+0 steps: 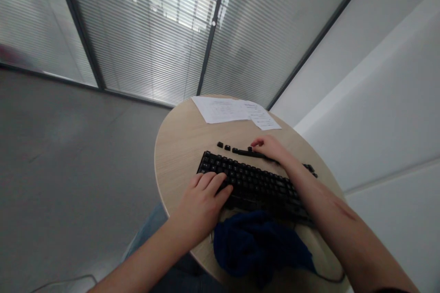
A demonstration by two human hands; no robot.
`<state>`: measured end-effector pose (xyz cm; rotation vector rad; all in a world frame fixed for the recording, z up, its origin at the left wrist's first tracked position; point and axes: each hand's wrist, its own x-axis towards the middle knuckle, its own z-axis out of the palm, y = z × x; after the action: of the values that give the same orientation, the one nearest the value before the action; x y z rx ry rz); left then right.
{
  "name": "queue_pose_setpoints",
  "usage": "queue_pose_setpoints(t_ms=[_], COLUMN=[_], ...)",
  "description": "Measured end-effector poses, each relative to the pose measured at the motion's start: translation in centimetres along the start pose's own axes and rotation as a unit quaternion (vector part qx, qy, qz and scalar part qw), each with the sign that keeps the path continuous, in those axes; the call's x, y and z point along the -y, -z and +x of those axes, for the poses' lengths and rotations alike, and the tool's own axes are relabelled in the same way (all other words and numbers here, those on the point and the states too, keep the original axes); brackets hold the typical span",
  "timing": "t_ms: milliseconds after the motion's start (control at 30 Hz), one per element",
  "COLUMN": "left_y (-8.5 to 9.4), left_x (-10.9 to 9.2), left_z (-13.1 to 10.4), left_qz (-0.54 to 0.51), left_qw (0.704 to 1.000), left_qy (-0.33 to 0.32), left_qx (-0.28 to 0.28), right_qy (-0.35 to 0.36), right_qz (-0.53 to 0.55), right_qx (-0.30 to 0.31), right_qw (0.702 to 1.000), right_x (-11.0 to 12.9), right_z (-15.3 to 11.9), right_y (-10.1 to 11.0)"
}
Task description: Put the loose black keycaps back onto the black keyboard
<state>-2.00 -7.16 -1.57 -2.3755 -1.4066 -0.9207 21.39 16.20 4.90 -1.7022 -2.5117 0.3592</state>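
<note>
A black keyboard [261, 183] lies at a slant on the round wooden table. On its left end rests my left hand [206, 194], palm down, fingers slightly bent and touching the keys. Beyond the keyboard, a row of loose black keycaps [227, 148] lies on the wood, with a long black keycap [250, 153] among them. My right hand [270, 146] is at this row, with thumb and index finger pinched at a small black keycap [250, 149]. More black pieces [309, 168] lie past my right forearm.
A crumpled blue cloth [257, 245] lies on the near side of the table [172, 146], with a cable beside it. Printed papers [227, 110] lie at the far edge. Glass partitions with blinds stand behind, and a white wall is on the right.
</note>
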Motion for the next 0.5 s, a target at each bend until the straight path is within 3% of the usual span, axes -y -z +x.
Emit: queue_pose_setpoints(t_ms=[300, 500], left_y=[0.0, 0.1], left_x=[0.0, 0.0], left_z=[0.2, 0.0], left_qz=[-0.009, -0.009], left_qw=[1.000, 1.000], left_qy=[0.002, -0.006], left_qx=[0.030, 0.014], right_qy=[0.019, 0.020], right_qz=[0.031, 0.044], right_qx=[0.006, -0.066], right_qw=[0.999, 0.997], right_x=[0.0, 1.4], right_z=[1.2, -0.2], right_y=[-1.2, -0.5])
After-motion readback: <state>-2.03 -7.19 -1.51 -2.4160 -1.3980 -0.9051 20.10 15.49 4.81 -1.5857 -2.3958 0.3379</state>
